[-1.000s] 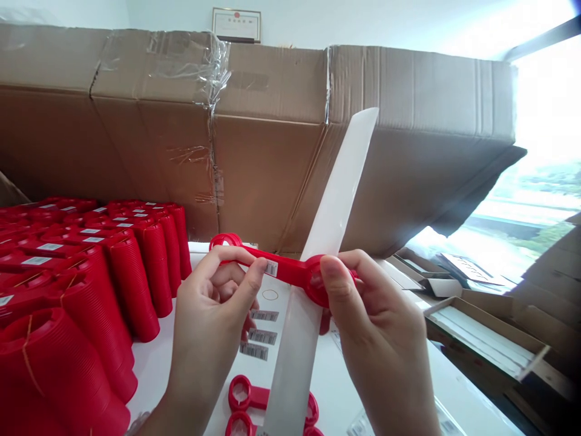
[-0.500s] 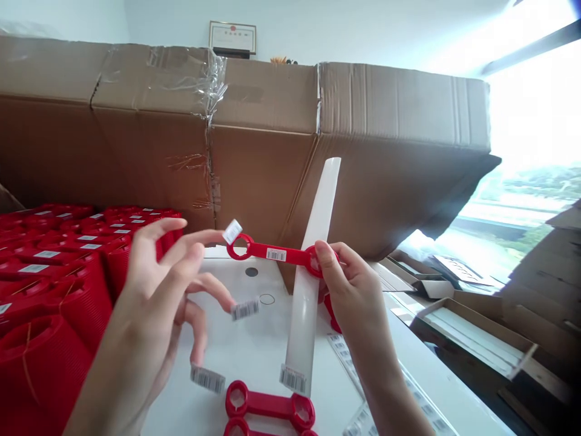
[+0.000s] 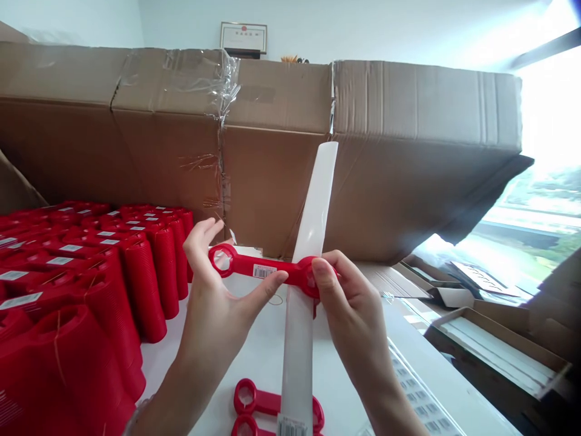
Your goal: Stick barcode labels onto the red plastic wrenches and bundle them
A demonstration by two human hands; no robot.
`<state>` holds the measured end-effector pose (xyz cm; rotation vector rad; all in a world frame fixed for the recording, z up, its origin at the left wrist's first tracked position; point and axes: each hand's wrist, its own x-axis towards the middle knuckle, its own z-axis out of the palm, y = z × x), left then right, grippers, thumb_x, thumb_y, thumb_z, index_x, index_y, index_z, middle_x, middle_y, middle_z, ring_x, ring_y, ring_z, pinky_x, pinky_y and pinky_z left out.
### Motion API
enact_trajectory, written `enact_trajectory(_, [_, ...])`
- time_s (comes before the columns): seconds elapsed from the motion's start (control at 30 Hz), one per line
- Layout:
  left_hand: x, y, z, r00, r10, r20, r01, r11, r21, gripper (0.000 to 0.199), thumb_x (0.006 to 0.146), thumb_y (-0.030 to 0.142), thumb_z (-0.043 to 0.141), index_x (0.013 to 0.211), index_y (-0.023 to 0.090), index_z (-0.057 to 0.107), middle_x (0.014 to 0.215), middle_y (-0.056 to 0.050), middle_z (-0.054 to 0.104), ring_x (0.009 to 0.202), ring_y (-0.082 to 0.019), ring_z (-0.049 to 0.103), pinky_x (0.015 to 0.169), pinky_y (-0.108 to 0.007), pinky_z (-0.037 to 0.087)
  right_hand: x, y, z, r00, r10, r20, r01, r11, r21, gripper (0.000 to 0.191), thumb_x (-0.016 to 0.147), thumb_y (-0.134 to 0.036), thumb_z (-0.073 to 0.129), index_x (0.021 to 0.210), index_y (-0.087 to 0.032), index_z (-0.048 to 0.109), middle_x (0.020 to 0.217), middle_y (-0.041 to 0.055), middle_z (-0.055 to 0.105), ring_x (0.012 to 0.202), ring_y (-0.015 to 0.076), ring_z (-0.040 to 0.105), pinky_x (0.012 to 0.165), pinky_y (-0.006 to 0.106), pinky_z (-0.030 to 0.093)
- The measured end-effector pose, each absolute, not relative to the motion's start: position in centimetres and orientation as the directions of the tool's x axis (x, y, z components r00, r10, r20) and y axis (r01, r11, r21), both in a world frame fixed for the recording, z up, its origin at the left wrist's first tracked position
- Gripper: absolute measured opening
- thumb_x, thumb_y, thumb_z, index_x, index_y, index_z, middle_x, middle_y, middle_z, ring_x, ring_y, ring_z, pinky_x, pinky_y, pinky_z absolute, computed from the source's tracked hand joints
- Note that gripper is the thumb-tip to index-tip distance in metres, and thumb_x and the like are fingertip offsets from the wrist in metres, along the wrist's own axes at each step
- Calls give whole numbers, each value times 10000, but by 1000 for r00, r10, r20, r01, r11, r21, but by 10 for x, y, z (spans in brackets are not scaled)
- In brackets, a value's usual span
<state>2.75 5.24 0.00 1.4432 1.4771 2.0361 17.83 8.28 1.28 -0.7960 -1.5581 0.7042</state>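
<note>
1. Since the earlier frame, the left hand (image 3: 213, 303) has come in from its spread-finger pose and closed onto the red plastic bar (image 3: 276, 271), thumb lying beside the barcode label (image 3: 264, 271).
2. The right hand (image 3: 351, 297) grips the bar's ring end against the white plastic strip (image 3: 302, 321).
3. The bar crosses the strip, between the hands.
4. Red ribbed stacks (image 3: 145, 284) stand at 9 o'clock, a cardboard box (image 3: 281, 181) at 12 o'clock.

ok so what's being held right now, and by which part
A red plastic two-ring bar: the right hand pinches its right ring, the left hand has its thumb on the shaft. Whether the white plastic strip behind it is gripped can't be told.
</note>
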Motion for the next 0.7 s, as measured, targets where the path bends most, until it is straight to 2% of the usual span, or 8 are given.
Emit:
enact_trajectory(0.07, [26, 49, 4, -483, 720, 498, 242, -437, 866, 927, 728, 539, 859, 1462, 384, 314, 1619, -94, 369, 1435, -355, 450, 1062, -508, 509, 179, 85, 12, -94, 801, 592, 86, 599, -796, 378, 970, -530, 599, 761, -214, 598, 625, -15, 572, 524, 123, 514, 419, 202, 403])
enact_trajectory(0.17, [25, 46, 9, -472, 732, 492, 164, -475, 864, 781, 808, 478, 812, 1431, 388, 350, 1594, -58, 429, 1385, -274, 509, 969, -347, 560, 183, 90, 11, -79, 793, 604, 71, 609, -790, 390, 978, -537, 588, 759, -214, 595, 633, -21, 556, 528, 115, 492, 425, 200, 392])
enact_trajectory(0.27, [25, 46, 12, -458, 779, 428, 103, -432, 896, 604, 877, 449, 743, 1357, 382, 382, 1510, -36, 547, 1061, -182, 677, 727, -233, 573, 186, 94, 11, -69, 791, 608, 61, 612, -789, 401, 976, -549, 590, 758, -213, 596, 641, -20, 559, 539, 114, 497, 436, 201, 397])
enact_trajectory(0.33, [22, 47, 14, -459, 798, 391, 73, -405, 911, 597, 861, 444, 757, 1326, 381, 387, 1500, -33, 561, 925, -151, 688, 633, -211, 540, 187, 96, 11, -75, 793, 604, 61, 609, -791, 398, 971, -553, 599, 764, -213, 607, 649, -18, 572, 549, 117, 521, 445, 202, 415])
enact_trajectory(0.47, [11, 52, 15, -445, 840, 312, 26, -336, 941, 595, 770, 478, 832, 1255, 314, 530, 1570, -61, 470, 1245, -227, 615, 771, -223, 554, 192, 99, 13, -89, 813, 575, 76, 581, -810, 422, 962, -582, 596, 762, -210, 603, 645, -22, 561, 539, 113, 526, 447, 205, 435])
enact_trajectory(0.53, [3, 54, 16, -359, 910, 210, -20, -232, 973, 538, 765, 513, 829, 1206, 275, 633, 1445, -78, 586, 1239, -239, 626, 807, -229, 558, 198, 101, 15, -171, 837, 520, 62, 536, -842, 424, 953, -595, 604, 779, -209, 588, 651, -25, 562, 541, 110, 532, 453, 203, 447])
enact_trajectory(0.6, [-4, 55, 16, -280, 950, 138, -108, -174, 979, 514, 766, 504, 834, 1194, 263, 682, 1175, -61, 720, 1059, -208, 702, 795, -235, 569, 205, 103, 18, -325, 845, 425, 49, 464, -885, 379, 938, -576, 640, 851, -212, 587, 712, -14, 609, 600, 125, 591, 487, 209, 489])
enact_trajectory(0.7, [-10, 53, 16, -208, 972, 107, -243, -157, 957, 378, 746, 439, 864, 1036, 232, 736, 887, -18, 735, 859, -172, 715, 788, -252, 584, 213, 101, 23, -511, 801, 313, 54, 394, -918, 292, 933, -492, 679, 957, -213, 598, 839, 12, 668, 723, 146, 655, 587, 231, 559])
